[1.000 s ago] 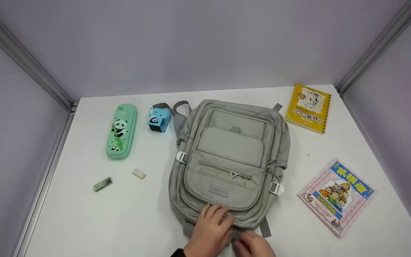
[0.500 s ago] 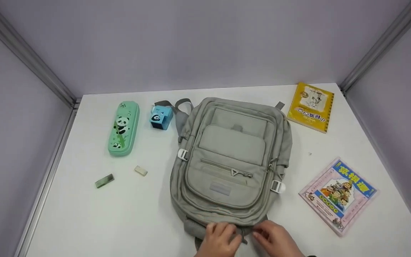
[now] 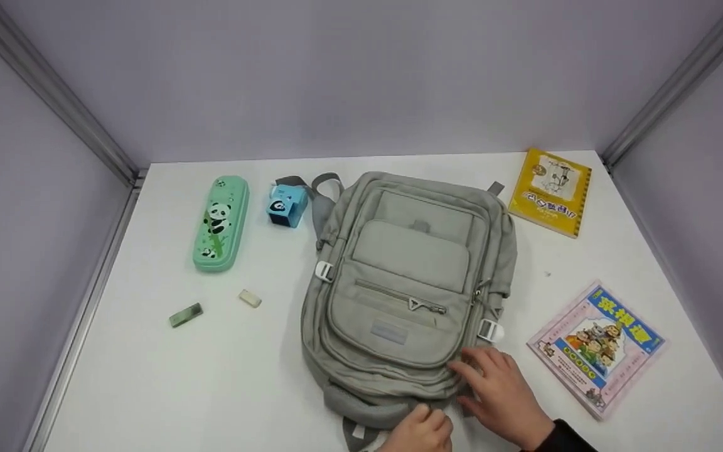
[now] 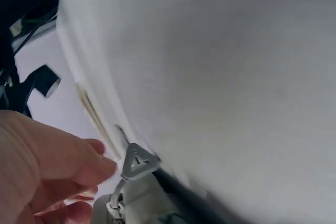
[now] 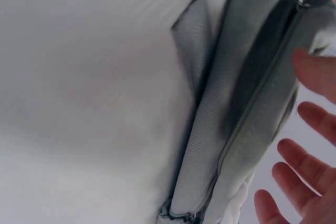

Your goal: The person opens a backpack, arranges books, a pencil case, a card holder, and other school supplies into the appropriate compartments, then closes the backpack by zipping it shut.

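Observation:
A grey backpack (image 3: 408,257) lies face up on the table, its top handle toward me at the lower edge. At that edge my left hand (image 3: 421,432) has its fingers curled, close to a triangular zipper pull (image 4: 139,162) in the left wrist view. Whether the fingertips pinch the pull or part of the bag is unclear. My right hand (image 3: 501,392) is beside the bag's lower right corner, fingers spread, fingertips at the fabric. In the right wrist view, a zipper (image 5: 257,90) runs along the bag's side, its edges partly parted, with the slider near a fingertip at the top.
Left of the bag lie a green panda pencil case (image 3: 220,223), a blue pencil sharpener-like box (image 3: 287,205), a whitish eraser-like block (image 3: 250,298) and a small green block (image 3: 186,315). On the right are a yellow book (image 3: 551,193) and a pink book (image 3: 597,348). Walls enclose the table.
My left hand has moved off the front of the bag, right and down to its near edge. My right hand has moved right and up to the lower right corner, its fingers spreading.

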### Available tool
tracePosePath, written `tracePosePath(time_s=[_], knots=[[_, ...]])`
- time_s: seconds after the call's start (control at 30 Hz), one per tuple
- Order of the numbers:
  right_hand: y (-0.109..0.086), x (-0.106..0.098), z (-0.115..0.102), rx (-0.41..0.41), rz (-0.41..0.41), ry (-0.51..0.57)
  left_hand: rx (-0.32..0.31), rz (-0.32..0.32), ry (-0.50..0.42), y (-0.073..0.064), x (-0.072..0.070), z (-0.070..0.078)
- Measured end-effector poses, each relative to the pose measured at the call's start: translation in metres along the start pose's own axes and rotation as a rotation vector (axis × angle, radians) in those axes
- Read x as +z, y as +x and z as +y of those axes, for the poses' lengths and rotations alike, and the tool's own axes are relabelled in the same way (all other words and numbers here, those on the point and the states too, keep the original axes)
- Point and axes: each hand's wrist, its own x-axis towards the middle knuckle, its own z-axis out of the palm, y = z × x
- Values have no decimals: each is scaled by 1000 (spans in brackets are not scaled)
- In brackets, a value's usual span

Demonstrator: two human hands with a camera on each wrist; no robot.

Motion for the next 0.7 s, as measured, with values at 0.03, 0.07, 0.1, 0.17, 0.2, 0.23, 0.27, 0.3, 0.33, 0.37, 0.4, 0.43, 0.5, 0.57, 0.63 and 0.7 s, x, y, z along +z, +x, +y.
tracePosePath(time_s=[0.03,0.07,0.1,0.17,0.2,0.23,0.27,0.3,0.33,0.37,0.4,0.43,0.5,0.57,0.63,0.7], knots=[[0,2,0,-29,-1,-13,16,-18,1,-1,0,-1],[1,3,1,-54,0,-27,30,-32,2,-1,0,-3],[1,5,1,-75,6,-39,41,-43,1,-2,1,-4],[2,7,1,-107,28,-62,59,-63,-2,-2,1,-6],[3,9,0,-119,41,-74,66,-69,-3,-3,2,-7],[3,10,0,-128,54,-85,70,-72,0,-3,3,-7],[4,11,0,-136,66,-97,72,-69,6,-2,3,-7],[5,13,-1,-143,77,-107,72,-64,13,-2,4,-8],[5,15,-1,-149,85,-117,73,-59,19,-2,4,-8],[6,16,-1,-155,92,-125,71,-52,16,-2,4,-9],[7,18,-1,-160,102,-129,69,-36,13,-2,5,-9],[8,19,0,-166,115,-129,69,-24,4,-2,4,-10],[11,22,1,-173,135,-114,67,-8,-15,-3,3,-11],[14,25,2,-182,156,-97,64,-20,-49,-4,0,-12],[16,27,2,-189,174,-87,58,-56,-74,-6,-6,-15],[17,28,2,-192,181,-81,37,-99,-102,-8,-12,-18]])
